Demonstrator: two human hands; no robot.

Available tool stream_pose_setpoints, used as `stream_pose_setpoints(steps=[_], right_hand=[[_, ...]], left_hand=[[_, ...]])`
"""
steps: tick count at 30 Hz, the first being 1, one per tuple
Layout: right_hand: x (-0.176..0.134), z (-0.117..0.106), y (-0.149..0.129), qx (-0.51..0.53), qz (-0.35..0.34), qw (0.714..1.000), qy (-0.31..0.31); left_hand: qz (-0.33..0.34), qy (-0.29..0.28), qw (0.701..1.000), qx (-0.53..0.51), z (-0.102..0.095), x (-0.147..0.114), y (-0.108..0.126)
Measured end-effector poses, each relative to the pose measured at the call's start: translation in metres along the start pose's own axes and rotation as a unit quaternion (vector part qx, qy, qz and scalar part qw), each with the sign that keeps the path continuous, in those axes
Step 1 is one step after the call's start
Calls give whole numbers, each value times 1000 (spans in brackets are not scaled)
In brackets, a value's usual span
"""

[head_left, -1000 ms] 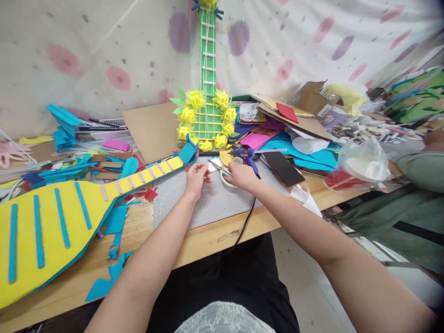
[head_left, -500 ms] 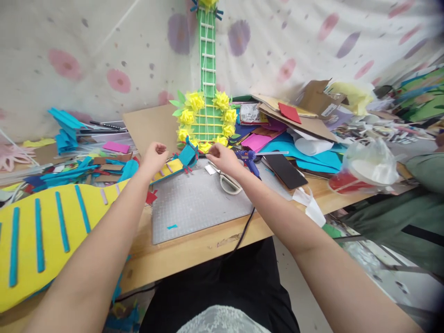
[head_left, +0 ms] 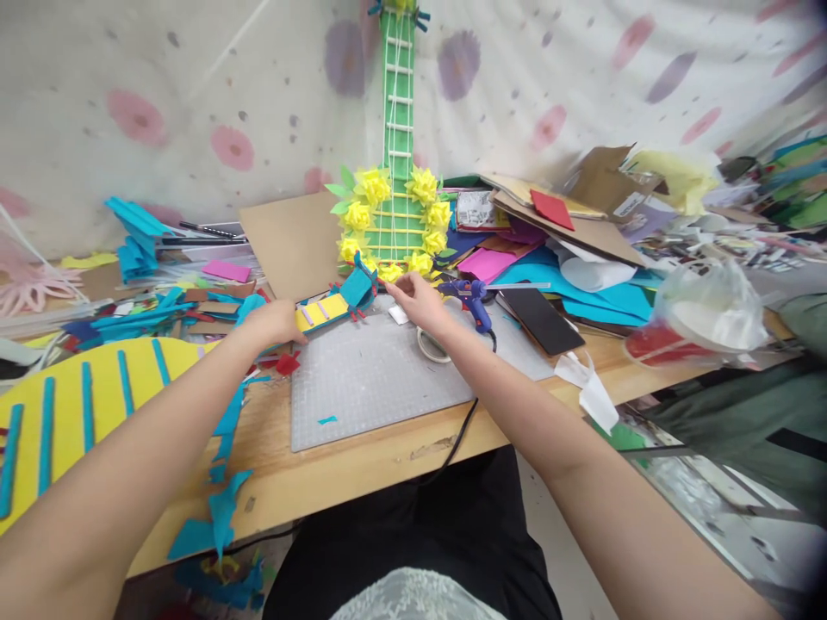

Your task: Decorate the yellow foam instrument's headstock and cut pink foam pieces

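A yellow cardboard guitar point(head_left: 107, 392) with blue strips across its body lies at the left, its neck pointing toward the middle. My left hand point(head_left: 279, 324) is wrapped round the neck, just below the yellow section with pale purple bars. At the far end of the neck is a blue headstock point(head_left: 359, 287) with small red pegs. My right hand point(head_left: 414, 300) hovers just right of the headstock, thumb and fingers drawn together. A tiny reddish bit shows by its fingertips; I cannot tell whether it is held. My right forearm partly covers a white ring-shaped thing point(head_left: 432, 346).
A grey cutting mat point(head_left: 368, 396) lies in front. Behind it leans a green guitar point(head_left: 397, 129) with yellow flowers. To the right are a blue glue gun point(head_left: 475, 301), a phone point(head_left: 541, 320), stacked paper point(head_left: 594, 297) and a red tub point(head_left: 665, 340). Blue scraps point(head_left: 223, 508) hang at the front edge.
My left hand has come down and closed round the guitar's neck. The yellow guitar has shifted, and blue scraps now show beside its body. My right hand stays near the headstock.
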State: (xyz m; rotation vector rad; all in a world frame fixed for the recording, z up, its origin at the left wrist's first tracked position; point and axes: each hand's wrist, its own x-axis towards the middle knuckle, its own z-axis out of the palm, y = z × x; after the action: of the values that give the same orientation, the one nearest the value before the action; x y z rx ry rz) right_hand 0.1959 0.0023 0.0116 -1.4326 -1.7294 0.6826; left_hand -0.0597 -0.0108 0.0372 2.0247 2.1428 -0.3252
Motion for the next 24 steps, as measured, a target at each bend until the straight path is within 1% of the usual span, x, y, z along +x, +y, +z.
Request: stream_pose_setpoints(steps=[4,7,9,12,14,16,17,19,20,21,22,24], right_hand=[[-6,3,11,7,1,1000,-6],[-8,4,15,9,5,1000,-4],[-10,5,15,10,17,1000,1],[-16,4,9,21,27,999,-11],[-21,4,3,27,19,999,-36],[-24,2,-3,26,6,998,-60],[-25,2,-6,24,2,998,-66],[-25,1,-10,23,-4,997,-72],[-25,2,-11,26,-6,997,-73],[-23,2,-13,31,-7,997,-76],[-22,3,-14,39,-8,996,-81],[-18,6,-18,65,-11,993,-94]], left_hand=[[-4,23,998,51,-5,-12,7],[-16,46,996,71,-17,-18,11],[-31,65,995,74,-31,-17,13],[-44,101,993,53,-59,-12,11],[-25,97,995,18,-83,-8,5],[-40,65,995,-71,-107,-6,-3],[-43,52,991,-119,-118,-6,-8],[-26,33,976,-215,-137,-10,-13],[-24,33,967,-251,-145,-13,-14],[-28,43,962,-270,-152,-17,-13],[-47,73,959,-271,-158,-21,-10],[-116,163,951,-237,-167,-28,-1]])
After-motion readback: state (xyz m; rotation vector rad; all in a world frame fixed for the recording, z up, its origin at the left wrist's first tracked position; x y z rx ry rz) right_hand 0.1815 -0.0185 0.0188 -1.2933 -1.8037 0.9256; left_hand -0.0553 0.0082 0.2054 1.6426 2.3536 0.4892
